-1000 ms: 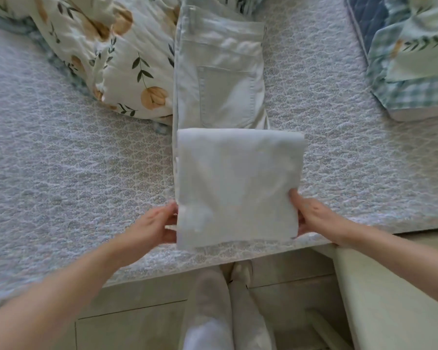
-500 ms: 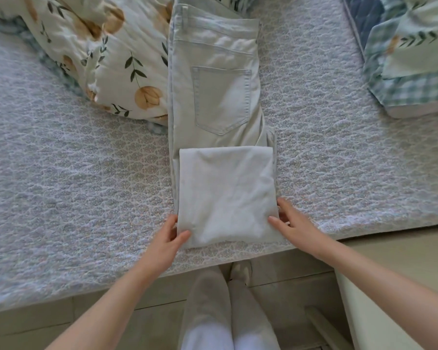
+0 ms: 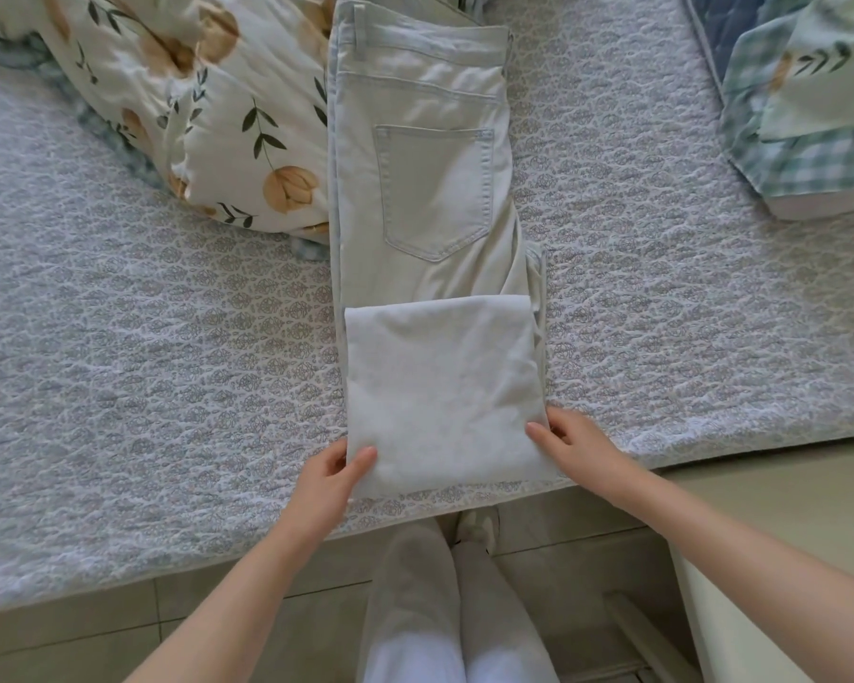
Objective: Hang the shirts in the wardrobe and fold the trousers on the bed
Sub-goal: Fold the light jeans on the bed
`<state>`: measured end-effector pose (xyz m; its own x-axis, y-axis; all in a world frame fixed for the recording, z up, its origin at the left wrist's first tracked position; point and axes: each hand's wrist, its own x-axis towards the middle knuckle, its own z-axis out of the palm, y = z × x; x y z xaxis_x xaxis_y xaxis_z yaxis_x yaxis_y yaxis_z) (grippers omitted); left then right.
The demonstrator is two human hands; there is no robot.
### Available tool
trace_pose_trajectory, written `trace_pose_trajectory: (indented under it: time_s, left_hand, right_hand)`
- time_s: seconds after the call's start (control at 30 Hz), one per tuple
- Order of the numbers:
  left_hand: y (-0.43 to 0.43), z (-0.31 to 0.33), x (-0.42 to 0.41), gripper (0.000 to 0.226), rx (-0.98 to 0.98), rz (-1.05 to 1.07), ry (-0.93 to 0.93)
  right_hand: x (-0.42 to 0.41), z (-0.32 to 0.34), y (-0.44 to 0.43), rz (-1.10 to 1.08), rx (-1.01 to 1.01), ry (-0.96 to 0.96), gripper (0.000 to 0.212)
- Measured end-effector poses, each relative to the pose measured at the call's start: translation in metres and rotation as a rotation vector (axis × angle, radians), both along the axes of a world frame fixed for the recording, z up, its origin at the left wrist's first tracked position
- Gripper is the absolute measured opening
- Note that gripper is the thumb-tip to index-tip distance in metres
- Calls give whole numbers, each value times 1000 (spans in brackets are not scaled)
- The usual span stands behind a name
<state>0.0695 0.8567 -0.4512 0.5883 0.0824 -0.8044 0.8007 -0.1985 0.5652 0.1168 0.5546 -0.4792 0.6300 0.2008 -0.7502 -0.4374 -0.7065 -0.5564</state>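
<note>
- While the trousers (image 3: pixel 464 91) lie lengthwise on the bed (image 3: pixel 168 362), waistband (image 3: pixel 425 37) at the far end and back pocket (image 3: pixel 435 189) facing up, their legs are doubled into a pale folded block (image 3: pixel 440 386) at the near edge of the mattress.
- The left hand (image 3: pixel 331 478) pinches the block's near-left corner, thumb on top and fingers curled at the side.
- The right hand (image 3: pixel 580 448) holds the near-right corner the same way, thumb laid on the cloth and the other fingers round the edge.
- The step in hand looks like carrying this block over onto the seat of the trousers — the last fold, I judge.
- To do it well, both corners should rise together and level, so the layers inside do not slide apart.
- The block sits slightly right of the seat's left seam, and a strip of leg shows past its right side; squaring the edges before turning it over would give a neater packet.
- The fold line should fall just below the pocket, so the block lands on the seat and stops short of the waistband.
- A floral quilt (image 3: pixel 208 91) touches the trousers' left side — it should stay out from under the fold.
- Checked bedding (image 3: pixel 809 115) lies well apart at the far right.
</note>
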Motion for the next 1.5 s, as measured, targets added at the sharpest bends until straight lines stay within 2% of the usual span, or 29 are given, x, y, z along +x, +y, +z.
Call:
trace_pose_trajectory:
  time_s: [0.17,0.27,0.37,0.43,0.53,0.63,0.73,0.83,0.93,1.07,1.17,1.3,1.43,1.5]
  left_hand:
    - [0,-8,5,21,81,36,104]
    - [-1,-8,23,32,197,0,137]
    - [0,-6,48,61,393,-73,31]
    - [0,-5,71,65,526,-120,-133]
    - [-7,-6,120,52,546,-152,-271]
    - [-9,-21,167,46,496,-139,-209]
    - [-7,-36,193,40,548,-201,-165]
    - [-3,-41,194,15,630,-298,-136]
    - [5,-47,188,11,663,-265,-163]
    - [11,-45,189,21,599,-157,-182]
    - [15,-45,191,13,569,-213,-181]
    - [20,-44,189,6,566,-171,-156]
    - [15,-41,189,12,640,-119,-97]
    - [7,-34,189,24,737,-113,-193]
  right_hand:
    - [-1,6,-5,-7,16,85,30]
    - [21,17,0,-170,80,96,35]
    - [60,19,-2,-451,56,19,33]
    - [88,16,0,-515,12,-38,25]
    - [125,8,12,-550,21,-32,30]
    - [150,1,31,-475,-74,-61,38]
    - [160,-7,42,-351,-200,-127,34]
    - [156,-6,32,-510,-57,-79,26]
    - [150,-3,15,-743,51,10,22]
    - [157,-9,14,-729,-5,81,19]
    - [168,-8,17,-695,8,123,14]
    - [172,-10,7,-535,-40,10,8]
    - [180,-11,3,-489,-72,3,10]
    - [190,-12,-2,-553,-80,-25,15]
